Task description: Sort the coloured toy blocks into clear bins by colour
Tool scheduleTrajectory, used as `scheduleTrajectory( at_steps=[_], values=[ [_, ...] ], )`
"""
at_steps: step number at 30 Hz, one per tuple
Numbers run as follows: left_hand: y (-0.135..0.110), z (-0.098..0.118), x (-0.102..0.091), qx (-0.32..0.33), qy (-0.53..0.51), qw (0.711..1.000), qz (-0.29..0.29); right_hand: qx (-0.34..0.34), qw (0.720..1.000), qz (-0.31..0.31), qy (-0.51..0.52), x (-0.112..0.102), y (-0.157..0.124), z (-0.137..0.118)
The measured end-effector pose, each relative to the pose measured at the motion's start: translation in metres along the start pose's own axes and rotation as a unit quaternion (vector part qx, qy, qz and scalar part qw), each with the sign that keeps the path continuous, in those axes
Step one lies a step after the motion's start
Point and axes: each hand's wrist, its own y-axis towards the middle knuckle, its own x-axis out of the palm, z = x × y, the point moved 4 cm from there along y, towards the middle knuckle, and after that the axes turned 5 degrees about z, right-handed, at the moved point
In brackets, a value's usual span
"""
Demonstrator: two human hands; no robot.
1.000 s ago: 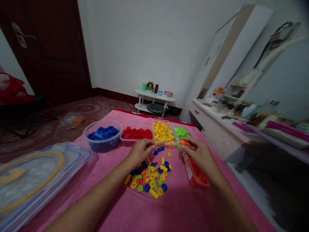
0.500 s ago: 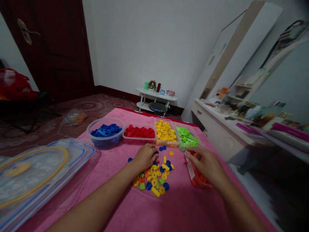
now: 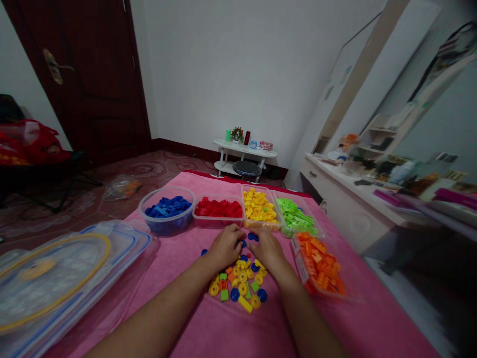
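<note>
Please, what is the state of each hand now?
Left hand: fingers curled near blue pieces; grip cannot be told.
Right hand: fingers bent near them; grip unclear.

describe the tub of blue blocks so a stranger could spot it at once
Start at the pink cloth. Beyond the pile of loose pieces, just left of the red-block container, sits the tub of blue blocks. Unlike its rectangular neighbours, it is round.

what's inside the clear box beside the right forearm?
Orange blocks show heaped in the clear box. Whatever lies beneath the top ones is covered and can't be made out.
</note>
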Motion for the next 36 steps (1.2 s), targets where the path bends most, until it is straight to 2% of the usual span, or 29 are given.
scheduleTrajectory(
  at_steps=[5,9,11,14,16,17,18,20,22,23,24,25,27,31,34,36],
  values=[
    [-0.002,0.005,-0.001,0.009,0.016,1.0,-0.01,0.002,1.0,-0.02,-0.002,0.002,-0.001,0.004],
    [-0.002,0.01,-0.005,-0.018,0.009,1.0,-0.018,-0.004,1.0,-0.021,0.007,0.0,0.002,0.005],
    [0.0,0.013,-0.009,-0.017,-0.01,1.0,-0.004,0.001,1.0,-0.016,0.021,-0.006,0.004,0.005],
    [0.005,0.018,-0.017,-0.035,-0.089,0.994,0.053,-0.004,0.997,0.028,0.07,-0.027,0.005,-0.002],
    [0.008,0.018,-0.021,-0.108,-0.207,0.969,0.078,-0.012,0.991,0.077,0.111,-0.045,0.004,-0.012],
    [0.009,0.018,-0.02,-0.159,-0.291,0.94,0.077,-0.019,0.986,0.1,0.131,-0.053,0.003,-0.018],
    [0.01,0.018,-0.018,-0.213,-0.385,0.896,0.064,-0.027,0.981,0.12,0.149,-0.059,0.001,-0.024],
    [0.009,0.022,-0.013,-0.308,-0.564,0.766,0.018,-0.056,0.974,0.132,0.177,-0.066,-0.002,-0.038],
    [0.007,0.029,-0.01,-0.365,-0.682,0.633,-0.03,-0.092,0.969,0.114,0.199,-0.065,-0.006,-0.05],
    [0.006,0.031,-0.01,-0.379,-0.716,0.584,-0.047,-0.106,0.967,0.104,0.207,-0.063,-0.007,-0.055],
    [0.006,0.034,-0.011,-0.384,-0.738,0.552,-0.055,-0.118,0.964,0.1,0.216,-0.062,-0.009,-0.058],
    [0.006,0.035,-0.012,-0.384,-0.75,0.535,-0.058,-0.127,0.961,0.1,0.224,-0.062,-0.01,-0.061],
    [0.007,0.035,-0.014,-0.385,-0.749,0.537,-0.055,-0.134,0.955,0.119,0.238,-0.065,-0.011,-0.063],
    [0.013,0.028,-0.03,-0.396,-0.698,0.596,-0.013,-0.121,0.948,0.158,0.249,-0.077,-0.012,-0.061],
    [0.021,0.015,-0.069,-0.349,-0.638,0.683,0.066,-0.102,0.952,0.163,0.24,-0.082,-0.009,-0.053],
    [0.023,-0.001,-0.105,-0.296,-0.557,0.758,0.164,-0.082,0.958,0.16,0.222,-0.082,-0.006,-0.045]
  ],
)
